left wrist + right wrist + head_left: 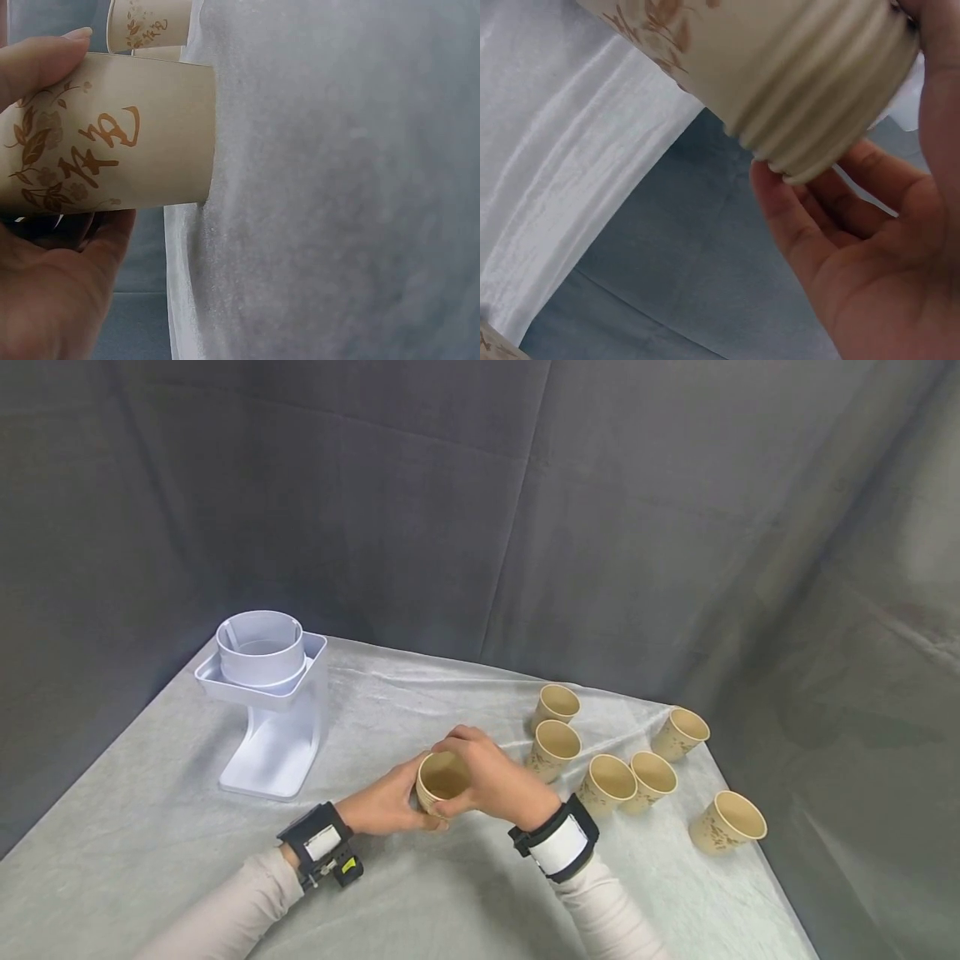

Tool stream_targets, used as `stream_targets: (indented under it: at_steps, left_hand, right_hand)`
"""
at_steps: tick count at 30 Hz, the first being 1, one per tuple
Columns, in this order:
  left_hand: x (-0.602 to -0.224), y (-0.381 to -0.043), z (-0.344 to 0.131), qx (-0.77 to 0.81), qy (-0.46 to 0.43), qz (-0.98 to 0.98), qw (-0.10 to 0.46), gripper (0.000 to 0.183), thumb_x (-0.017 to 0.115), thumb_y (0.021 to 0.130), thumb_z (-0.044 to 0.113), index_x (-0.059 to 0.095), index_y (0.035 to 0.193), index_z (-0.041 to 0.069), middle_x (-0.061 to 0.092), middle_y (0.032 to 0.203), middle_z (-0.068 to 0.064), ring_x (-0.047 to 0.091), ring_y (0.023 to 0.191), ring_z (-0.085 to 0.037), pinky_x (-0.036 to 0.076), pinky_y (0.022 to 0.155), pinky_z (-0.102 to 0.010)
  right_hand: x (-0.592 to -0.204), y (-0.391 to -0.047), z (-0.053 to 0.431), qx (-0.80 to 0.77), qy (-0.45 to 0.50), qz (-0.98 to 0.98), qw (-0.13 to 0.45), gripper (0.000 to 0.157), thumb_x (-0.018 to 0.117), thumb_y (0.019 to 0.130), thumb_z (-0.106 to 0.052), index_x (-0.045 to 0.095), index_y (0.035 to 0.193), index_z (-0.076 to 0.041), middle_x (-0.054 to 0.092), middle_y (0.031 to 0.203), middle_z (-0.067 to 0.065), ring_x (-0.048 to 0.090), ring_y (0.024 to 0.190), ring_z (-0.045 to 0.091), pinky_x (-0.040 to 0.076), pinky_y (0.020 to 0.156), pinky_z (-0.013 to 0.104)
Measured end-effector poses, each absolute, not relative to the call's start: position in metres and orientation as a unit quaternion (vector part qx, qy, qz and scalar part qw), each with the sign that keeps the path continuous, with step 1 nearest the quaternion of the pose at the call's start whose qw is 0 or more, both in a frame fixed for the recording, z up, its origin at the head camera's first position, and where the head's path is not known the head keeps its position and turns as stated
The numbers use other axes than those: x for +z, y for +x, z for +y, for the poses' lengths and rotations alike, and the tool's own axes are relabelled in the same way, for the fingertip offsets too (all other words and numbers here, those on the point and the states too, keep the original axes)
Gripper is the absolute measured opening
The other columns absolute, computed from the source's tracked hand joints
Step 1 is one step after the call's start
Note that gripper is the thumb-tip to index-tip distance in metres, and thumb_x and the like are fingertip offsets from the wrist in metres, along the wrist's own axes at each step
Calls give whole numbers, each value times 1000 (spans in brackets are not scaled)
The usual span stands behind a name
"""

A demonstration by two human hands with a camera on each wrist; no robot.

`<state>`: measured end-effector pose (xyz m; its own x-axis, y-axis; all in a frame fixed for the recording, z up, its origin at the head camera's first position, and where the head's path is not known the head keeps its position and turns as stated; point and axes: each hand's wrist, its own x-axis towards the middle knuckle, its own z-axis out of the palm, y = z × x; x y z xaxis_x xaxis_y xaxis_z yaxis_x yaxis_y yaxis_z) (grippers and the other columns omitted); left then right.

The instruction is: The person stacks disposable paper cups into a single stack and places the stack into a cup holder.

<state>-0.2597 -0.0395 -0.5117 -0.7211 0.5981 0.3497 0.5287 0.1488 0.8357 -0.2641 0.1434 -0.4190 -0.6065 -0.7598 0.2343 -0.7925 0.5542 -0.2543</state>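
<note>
At the middle of the table, both hands are on a stack of nested tan paper cups (pixel 444 775), standing mouth up. My left hand (pixel 384 800) grips its left side; in the left wrist view the thumb lies along the printed cup wall (pixel 165 135), whose base is right at the cloth. From the right, my right hand (pixel 495 781) holds the stack at the top, thumb in front and fingers behind. Several close-set rims (pixel 817 82) show in the right wrist view, with fingertips touching the uppermost ones. The inside of the top cup is visible from the head.
A white plastic stand (pixel 270 747) with a round open holder (pixel 260 652) on top is at the left. Several single paper cups stand upright at the right, including a near one (pixel 727 822) and a far one (pixel 557 706). Grey curtains (pixel 480 510) border the cloth-covered table (pixel 405 902).
</note>
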Motion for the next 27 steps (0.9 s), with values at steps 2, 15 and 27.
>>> stream_targets:
  at_steps: [2,15,27]
  left_hand:
    - [-511,-260,-39,535,374,757,32,78,78,69,27,35,133,19,52,122,-2,49,110,-18,41,95,-41]
    - [-512,-259,-39,555,373,743,36,80,79,68,17,34,135,14,50,125,-11,48,112,-27,39,96,-51]
    - [-513,-260,-37,546,362,755,27,79,81,65,22,37,132,21,53,120,2,49,112,-14,37,101,-38]
  right_hand:
    - [-420,-265,143,163,441,-881,51,57,78,61,-40,61,106,-9,55,102,-1,50,95,12,45,84,24]
    - [-420,-263,143,165,444,-880,34,55,74,67,-40,58,110,-10,54,104,-1,50,96,14,44,83,23]
    - [-390,-273,185,229,310,-920,69,53,59,84,-49,56,121,-12,54,116,-3,52,102,17,47,85,33]
